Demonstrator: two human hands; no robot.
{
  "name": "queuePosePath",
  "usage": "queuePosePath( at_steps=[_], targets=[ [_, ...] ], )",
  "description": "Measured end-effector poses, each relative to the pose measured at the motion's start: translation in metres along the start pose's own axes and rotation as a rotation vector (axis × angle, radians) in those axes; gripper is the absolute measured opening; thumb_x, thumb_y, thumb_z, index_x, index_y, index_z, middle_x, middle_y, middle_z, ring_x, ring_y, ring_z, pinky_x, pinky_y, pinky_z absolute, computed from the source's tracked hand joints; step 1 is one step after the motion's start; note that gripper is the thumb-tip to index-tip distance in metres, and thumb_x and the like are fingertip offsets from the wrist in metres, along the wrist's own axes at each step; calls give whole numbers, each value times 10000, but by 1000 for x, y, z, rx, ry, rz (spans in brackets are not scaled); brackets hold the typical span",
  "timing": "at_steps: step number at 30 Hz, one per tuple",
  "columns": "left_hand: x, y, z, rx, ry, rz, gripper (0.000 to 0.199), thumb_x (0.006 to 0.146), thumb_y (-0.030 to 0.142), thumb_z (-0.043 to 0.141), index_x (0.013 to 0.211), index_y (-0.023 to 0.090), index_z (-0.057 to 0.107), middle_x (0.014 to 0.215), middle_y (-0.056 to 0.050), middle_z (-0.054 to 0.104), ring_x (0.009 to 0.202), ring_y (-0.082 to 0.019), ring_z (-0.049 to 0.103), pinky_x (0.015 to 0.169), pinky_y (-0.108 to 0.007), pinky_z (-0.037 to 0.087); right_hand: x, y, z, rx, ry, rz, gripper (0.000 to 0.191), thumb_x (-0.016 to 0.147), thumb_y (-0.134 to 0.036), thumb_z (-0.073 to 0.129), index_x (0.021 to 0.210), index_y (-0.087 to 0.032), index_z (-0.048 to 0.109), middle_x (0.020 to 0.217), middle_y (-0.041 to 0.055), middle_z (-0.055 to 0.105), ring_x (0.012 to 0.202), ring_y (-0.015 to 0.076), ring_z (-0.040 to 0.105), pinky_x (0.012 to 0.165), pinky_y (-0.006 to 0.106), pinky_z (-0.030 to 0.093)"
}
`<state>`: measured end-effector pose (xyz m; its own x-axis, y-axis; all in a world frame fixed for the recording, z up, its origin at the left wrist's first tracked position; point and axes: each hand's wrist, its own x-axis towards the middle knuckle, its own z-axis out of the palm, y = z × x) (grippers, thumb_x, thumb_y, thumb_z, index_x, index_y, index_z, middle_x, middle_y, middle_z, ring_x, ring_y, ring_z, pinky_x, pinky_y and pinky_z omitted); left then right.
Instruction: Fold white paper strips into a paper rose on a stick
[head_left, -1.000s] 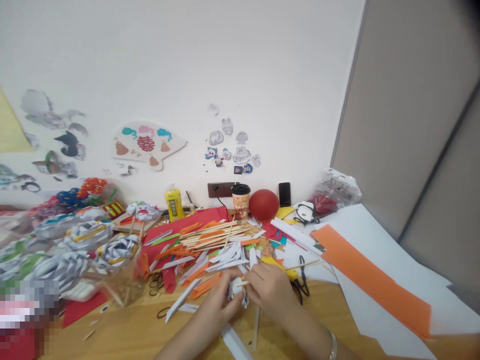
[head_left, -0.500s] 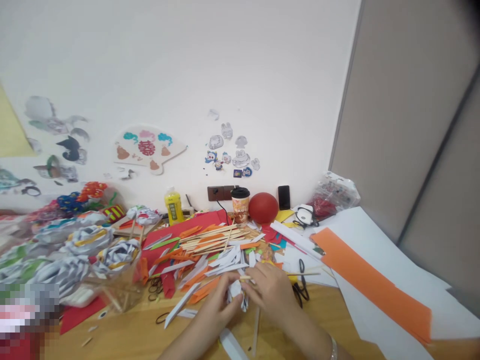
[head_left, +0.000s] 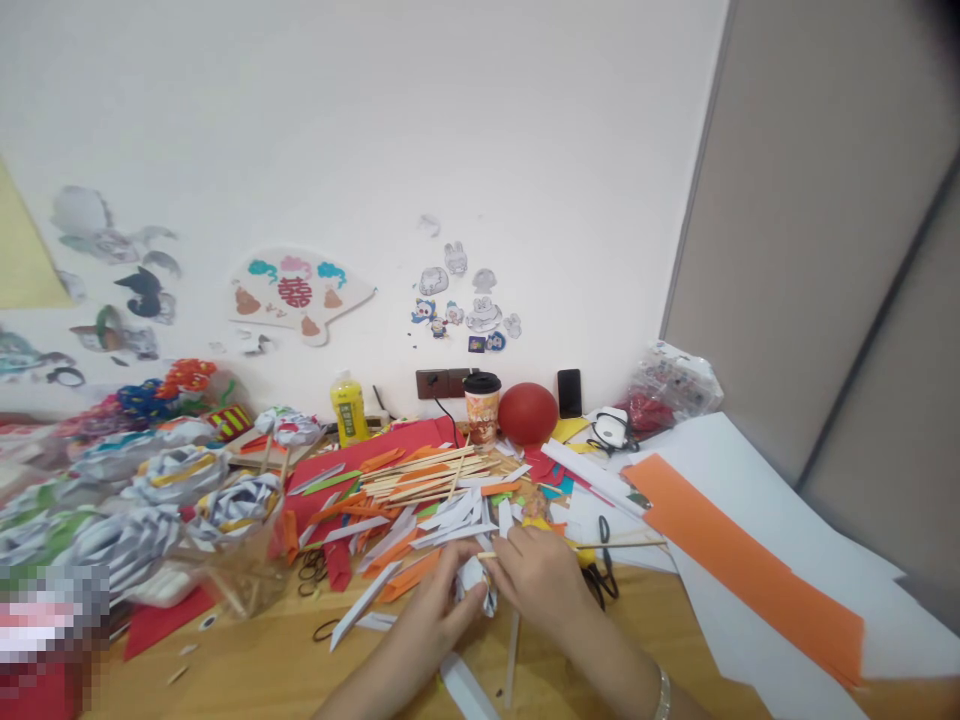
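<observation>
My left hand [head_left: 452, 592] is closed around a small piece of folded white paper [head_left: 472, 574], with the thumb pressed on its front. Close beside it, my right hand [head_left: 541, 572] grips a thin wooden stick [head_left: 626, 545]. The stick's left tip reaches the paper's top edge, and its other end sticks out to the right past the knuckles. My right fingertips also meet the side of the paper, and part of the fold is hidden by both hands. Just behind them lies a heap of folded white paper strips [head_left: 459, 512].
Wooden sticks [head_left: 420, 478] lie in a pile further back. White paper flowers [head_left: 180, 475] stand at left. Yellow-handled scissors [head_left: 592, 572] lie right of my hands, near orange paper [head_left: 750, 570]. A lidded cup [head_left: 481, 408], red balloon [head_left: 528, 413] and yellow bottle [head_left: 348, 410] line the wall.
The stick has shifted slightly, its right end now reaching further right. Both hands stay almost in the same place around the paper.
</observation>
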<state>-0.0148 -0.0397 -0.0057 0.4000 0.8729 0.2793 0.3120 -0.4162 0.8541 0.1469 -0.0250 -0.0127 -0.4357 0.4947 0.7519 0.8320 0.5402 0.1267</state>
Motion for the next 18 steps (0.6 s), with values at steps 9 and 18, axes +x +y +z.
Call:
queuePosePath(
  at_steps=[9, 18],
  targets=[
    [9, -10, -7, 166, 52, 33, 149, 788, 265, 508, 808, 185, 632, 831, -52, 657, 799, -199, 581, 735, -283, 441, 0, -4, 2, -12, -257, -53, 132, 796, -216, 548, 675, -168, 568, 575, 18, 620, 518, 166, 575, 465, 260, 272],
    [6, -12, -8, 679, 76, 300, 295, 846, 247, 400, 643, 187, 605, 692, -57, 604, 670, -175, 528, 601, -258, 411, 0, -9, 2, -43, -320, -32, 85, 816, -237, 517, 775, -163, 509, 566, 22, 609, 487, 178, 571, 449, 259, 276]
  ],
)
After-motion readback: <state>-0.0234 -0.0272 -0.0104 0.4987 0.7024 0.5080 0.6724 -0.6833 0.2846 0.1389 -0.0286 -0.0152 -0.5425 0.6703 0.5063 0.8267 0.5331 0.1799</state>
